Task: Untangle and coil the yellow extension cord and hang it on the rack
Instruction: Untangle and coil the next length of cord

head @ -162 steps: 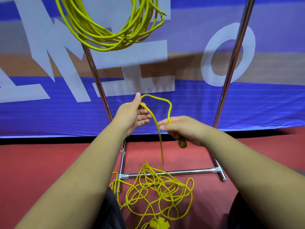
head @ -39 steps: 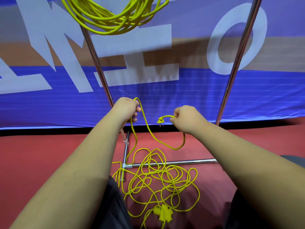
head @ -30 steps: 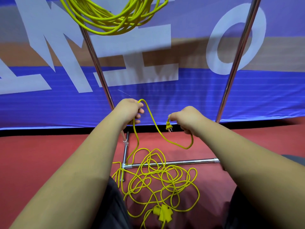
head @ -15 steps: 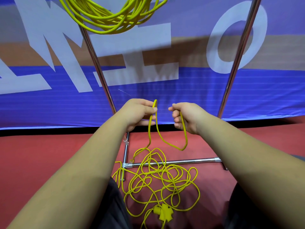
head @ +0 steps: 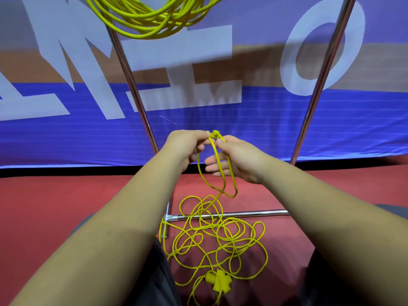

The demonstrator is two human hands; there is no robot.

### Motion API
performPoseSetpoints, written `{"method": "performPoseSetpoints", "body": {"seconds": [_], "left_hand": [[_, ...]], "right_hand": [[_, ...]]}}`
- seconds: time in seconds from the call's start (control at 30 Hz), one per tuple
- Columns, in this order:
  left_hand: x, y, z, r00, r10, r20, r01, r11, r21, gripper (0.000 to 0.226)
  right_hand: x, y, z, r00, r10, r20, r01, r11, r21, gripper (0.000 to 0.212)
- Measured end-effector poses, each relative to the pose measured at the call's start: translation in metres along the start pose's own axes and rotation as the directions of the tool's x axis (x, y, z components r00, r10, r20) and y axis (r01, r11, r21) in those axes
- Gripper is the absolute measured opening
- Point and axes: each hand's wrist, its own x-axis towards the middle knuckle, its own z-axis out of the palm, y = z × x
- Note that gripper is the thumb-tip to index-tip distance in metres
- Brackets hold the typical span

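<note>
1. Blue lettered banner (head: 265, 129) backs a red floor (head: 55, 206).
2. Chrome rack (head: 132, 85) stands before it, a yellow coil (head: 152, 25) hung high.
3. Tangled on the floor across the rack's base bar lies the yellow extension cord (head: 220, 235).
4. Both hands pinch its raised loop: left hand (head: 185, 146), right hand (head: 238, 157).

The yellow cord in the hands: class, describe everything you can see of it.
The cord is thin, glossy and plastic-looking. The left hand and right hand pinch it close together at the top, and a narrow loop hangs below them. The rest drops to the red floor in a loose tangle across the rack's bottom bar, ending in a cross-shaped yellow socket block.
</note>
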Motion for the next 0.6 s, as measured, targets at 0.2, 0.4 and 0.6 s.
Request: {"method": "performPoseSetpoints", "body": {"seconds": [0.2, 0.4, 0.6], "left_hand": [[0.004, 0.001, 0.001, 0.987, 0.161, 0.023, -0.163, 0.973, 0.162, 0.019], [0.025, -0.008, 0.002, 0.984, 0.172, -0.053, -0.111, 0.812, 0.573, 0.021], [0.016, -0.084, 0.023, 0.826, -0.421, 0.375, -0.318, 0.202, 0.926, 0.043]], "right_hand": [[0.0, -0.005, 0.001, 0.997, -0.049, -0.062, 0.047, 0.998, -0.034, 0.036], [0.002, -0.014, -0.007, 0.983, -0.041, -0.179, 0.076, 0.978, 0.195, 0.028], [0.0, -0.026, -0.027, 0.981, -0.021, -0.191, 0.086, 0.937, 0.338, 0.022]]}}
